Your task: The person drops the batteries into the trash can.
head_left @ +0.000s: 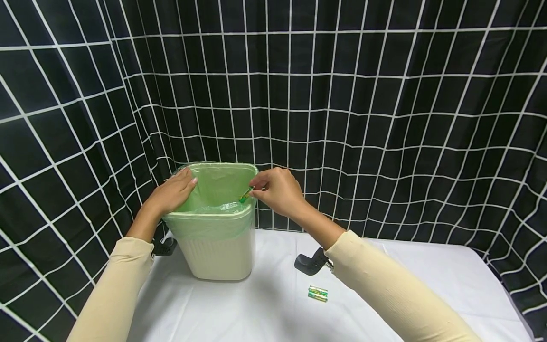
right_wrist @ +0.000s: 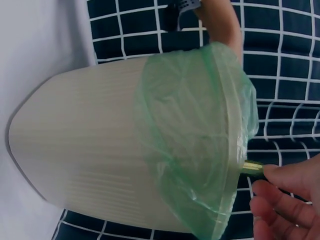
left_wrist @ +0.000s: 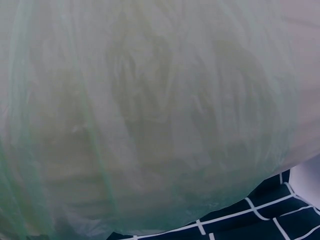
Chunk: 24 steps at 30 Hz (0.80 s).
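A cream waste bin (head_left: 222, 256) stands upright, its rim covered by a thin green plastic liner (head_left: 213, 229). My left hand (head_left: 174, 191) rests over the bin's left rim, fingers extended. In my right hand (head_left: 279, 191) a small green-and-gold battery (head_left: 245, 195) is pinched between thumb and fingers, above the bin's opening near its right rim. The right wrist view shows this battery (right_wrist: 251, 167) sticking out past the thumb, partly hidden behind the rim. Only the liner-covered bin wall (left_wrist: 150, 100) fills most of the left wrist view; no fingers appear there.
Green-and-gold batteries (head_left: 318, 293) lie side by side on the white-covered table (head_left: 231, 313), right of the bin. A black curtain (head_left: 325, 95) with a white grid hangs behind and to the left. Dark wrist devices (head_left: 311, 262) hang under both forearms.
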Motion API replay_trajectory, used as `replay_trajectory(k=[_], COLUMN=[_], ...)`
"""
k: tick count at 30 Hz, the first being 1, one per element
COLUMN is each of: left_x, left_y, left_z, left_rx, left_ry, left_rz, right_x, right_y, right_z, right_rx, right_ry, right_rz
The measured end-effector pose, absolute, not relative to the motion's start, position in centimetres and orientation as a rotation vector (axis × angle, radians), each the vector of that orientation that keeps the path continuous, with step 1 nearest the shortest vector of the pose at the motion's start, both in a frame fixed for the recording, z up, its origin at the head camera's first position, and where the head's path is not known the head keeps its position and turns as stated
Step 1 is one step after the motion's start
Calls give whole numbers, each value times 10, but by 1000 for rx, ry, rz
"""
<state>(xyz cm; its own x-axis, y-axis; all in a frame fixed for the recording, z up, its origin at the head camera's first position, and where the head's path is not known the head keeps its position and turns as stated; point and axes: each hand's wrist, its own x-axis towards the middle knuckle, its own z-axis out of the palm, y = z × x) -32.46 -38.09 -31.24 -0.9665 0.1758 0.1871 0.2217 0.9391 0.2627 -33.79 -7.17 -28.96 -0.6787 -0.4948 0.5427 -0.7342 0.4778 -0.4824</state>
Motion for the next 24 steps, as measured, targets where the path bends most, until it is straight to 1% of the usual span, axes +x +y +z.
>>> replay_trajectory(k=[9, 24], left_x=[-323, -324], left_y=[-382, -383], left_z=[-313, -313], left_rx=[-307, -298], left_ry=[-2934, -2920], left_rz=[-418, -465], right_x=[-336, -321], right_y=[-71, -43], right_z=[-291, -308], right_rx=[1035, 1037], right_ry=[-2407, -2385], right_rz=[1006, 1099])
